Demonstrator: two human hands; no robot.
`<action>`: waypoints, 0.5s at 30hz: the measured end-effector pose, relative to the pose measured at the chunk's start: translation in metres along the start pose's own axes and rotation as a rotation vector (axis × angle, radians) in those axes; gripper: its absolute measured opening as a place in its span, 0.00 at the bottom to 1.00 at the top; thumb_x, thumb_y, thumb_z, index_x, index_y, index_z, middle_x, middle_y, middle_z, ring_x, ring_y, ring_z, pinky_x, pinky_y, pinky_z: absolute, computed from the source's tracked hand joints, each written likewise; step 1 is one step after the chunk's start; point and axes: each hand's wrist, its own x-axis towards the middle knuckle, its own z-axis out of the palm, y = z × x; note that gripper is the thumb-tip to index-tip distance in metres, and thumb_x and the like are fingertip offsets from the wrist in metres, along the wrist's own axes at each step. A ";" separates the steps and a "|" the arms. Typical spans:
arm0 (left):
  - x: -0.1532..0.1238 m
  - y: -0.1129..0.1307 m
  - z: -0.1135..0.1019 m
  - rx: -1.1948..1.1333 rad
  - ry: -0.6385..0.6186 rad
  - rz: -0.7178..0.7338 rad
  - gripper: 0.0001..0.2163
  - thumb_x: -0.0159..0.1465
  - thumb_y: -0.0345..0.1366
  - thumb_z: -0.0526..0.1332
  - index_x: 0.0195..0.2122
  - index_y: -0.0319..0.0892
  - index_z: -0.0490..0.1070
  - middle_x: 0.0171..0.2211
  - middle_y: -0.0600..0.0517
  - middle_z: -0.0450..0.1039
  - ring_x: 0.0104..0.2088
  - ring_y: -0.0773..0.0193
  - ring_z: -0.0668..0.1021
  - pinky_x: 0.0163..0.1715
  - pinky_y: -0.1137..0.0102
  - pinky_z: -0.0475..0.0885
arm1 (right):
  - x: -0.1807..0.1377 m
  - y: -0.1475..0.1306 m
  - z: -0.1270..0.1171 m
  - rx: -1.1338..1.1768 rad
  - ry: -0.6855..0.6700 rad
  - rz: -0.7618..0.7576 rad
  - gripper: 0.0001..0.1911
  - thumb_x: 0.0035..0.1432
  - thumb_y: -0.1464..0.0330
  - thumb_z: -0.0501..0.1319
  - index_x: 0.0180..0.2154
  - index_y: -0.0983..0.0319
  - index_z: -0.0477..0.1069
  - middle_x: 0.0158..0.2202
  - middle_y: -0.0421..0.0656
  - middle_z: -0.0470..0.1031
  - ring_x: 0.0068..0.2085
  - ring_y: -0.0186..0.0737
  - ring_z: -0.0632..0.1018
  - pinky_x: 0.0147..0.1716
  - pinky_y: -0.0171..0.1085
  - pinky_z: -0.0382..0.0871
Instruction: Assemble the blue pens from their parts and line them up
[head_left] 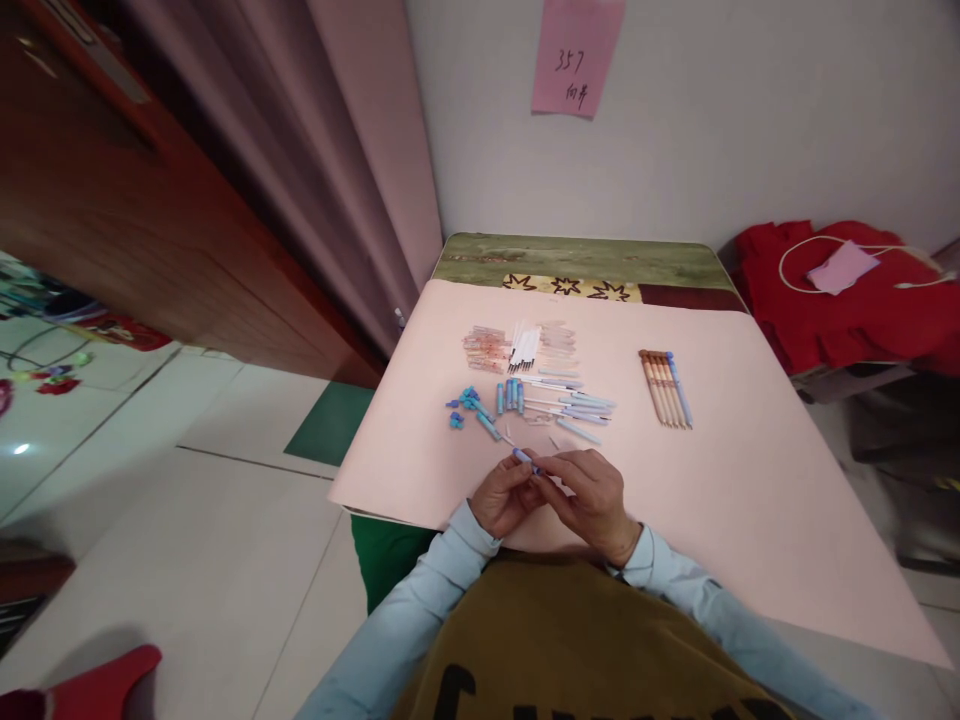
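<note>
Close to the table's near edge, my left hand (504, 497) and my right hand (589, 497) meet around a small blue pen part (523, 457). The fingers of both are closed on it and hide much of its length. Just beyond them lie a blue barrel piece (489, 426) and a few thin slivers. Small blue pen pieces (456, 421) are heaped to the left. Several short blue tubes (511, 395) stand in a row behind my hands. Pale blue pen barrels (585, 408) are spread to their right.
White refills with dark tips (524, 343) lie farther back, between brownish clear parts (484, 349) and pale clear barrels (556, 342). Brown-topped pens and one blue pen (679, 390) lie side by side at right. A pinkish sheet (750, 480) covers the table. Red cloth (795, 320) is at far right.
</note>
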 end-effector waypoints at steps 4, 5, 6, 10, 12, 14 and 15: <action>-0.001 -0.003 -0.001 -0.036 0.037 0.022 0.11 0.54 0.32 0.72 0.35 0.37 0.72 0.30 0.53 0.73 0.30 0.69 0.75 0.34 0.73 0.71 | -0.002 0.001 -0.001 -0.061 0.021 -0.038 0.07 0.62 0.69 0.62 0.43 0.58 0.77 0.33 0.43 0.81 0.33 0.36 0.78 0.34 0.37 0.67; -0.001 -0.003 -0.002 -0.041 0.042 0.024 0.11 0.54 0.33 0.72 0.35 0.37 0.72 0.30 0.53 0.73 0.30 0.69 0.75 0.33 0.73 0.71 | -0.003 0.001 0.000 -0.073 0.024 -0.046 0.08 0.62 0.69 0.62 0.43 0.58 0.77 0.33 0.43 0.81 0.33 0.37 0.78 0.34 0.37 0.67; -0.001 -0.004 -0.003 -0.044 0.043 0.026 0.11 0.54 0.32 0.72 0.35 0.37 0.72 0.30 0.53 0.73 0.30 0.69 0.75 0.33 0.73 0.71 | -0.003 0.001 0.000 -0.080 0.024 -0.055 0.08 0.62 0.69 0.62 0.43 0.57 0.77 0.34 0.42 0.81 0.34 0.37 0.79 0.35 0.37 0.67; -0.002 -0.003 -0.003 -0.055 0.049 0.077 0.09 0.55 0.31 0.70 0.33 0.37 0.72 0.29 0.54 0.71 0.29 0.71 0.73 0.32 0.75 0.70 | -0.001 -0.001 -0.001 -0.040 0.024 -0.082 0.09 0.61 0.69 0.63 0.45 0.58 0.75 0.33 0.42 0.80 0.33 0.36 0.78 0.34 0.37 0.66; -0.003 0.000 0.000 -0.061 0.030 0.112 0.09 0.57 0.33 0.69 0.33 0.37 0.71 0.27 0.54 0.68 0.27 0.72 0.70 0.28 0.76 0.68 | 0.001 -0.005 -0.004 0.016 0.068 -0.043 0.07 0.60 0.68 0.64 0.42 0.59 0.74 0.29 0.41 0.78 0.29 0.35 0.76 0.32 0.36 0.65; -0.004 0.002 0.004 -0.049 0.000 0.119 0.09 0.58 0.35 0.68 0.32 0.37 0.70 0.26 0.55 0.65 0.24 0.73 0.67 0.26 0.76 0.65 | 0.002 -0.009 -0.007 0.093 0.103 0.032 0.04 0.59 0.67 0.64 0.33 0.60 0.71 0.24 0.39 0.74 0.25 0.33 0.72 0.29 0.35 0.64; -0.004 0.002 0.007 -0.038 -0.011 0.116 0.09 0.58 0.36 0.68 0.32 0.37 0.70 0.26 0.55 0.64 0.24 0.73 0.66 0.25 0.76 0.65 | 0.002 -0.011 -0.009 0.144 0.099 0.083 0.07 0.59 0.66 0.64 0.30 0.60 0.69 0.22 0.38 0.71 0.24 0.32 0.70 0.28 0.35 0.63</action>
